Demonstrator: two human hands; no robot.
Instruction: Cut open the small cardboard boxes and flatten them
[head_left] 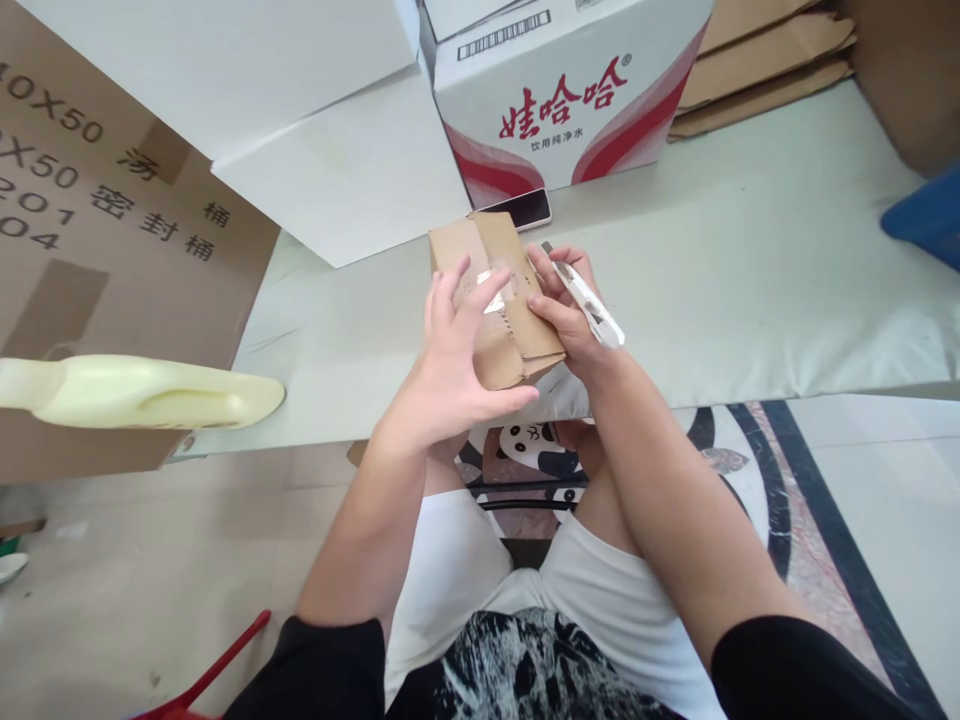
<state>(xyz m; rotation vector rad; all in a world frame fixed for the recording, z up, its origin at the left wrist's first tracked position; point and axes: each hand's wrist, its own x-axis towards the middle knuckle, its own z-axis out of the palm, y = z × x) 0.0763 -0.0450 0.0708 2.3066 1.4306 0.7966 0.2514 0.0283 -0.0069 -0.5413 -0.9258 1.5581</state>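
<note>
Head: carton [514,322], pale table [750,280], tiled floor [187,560]

Water carton [570,115]: "娃哈哈" with ® is printed in red; "饮用纯净水" is set below it in dark characters.
Barcode [503,35]: it is borne above the brand on the water carton.
Brown shipping carton [150,290], left of the water carton: "0X50 汤桶", "X50 密封桶", "201" and "04" are printed, line starts cut off.
Small cardboard box [506,340], near side of the water carton: its label markings cannot be read.
</note>
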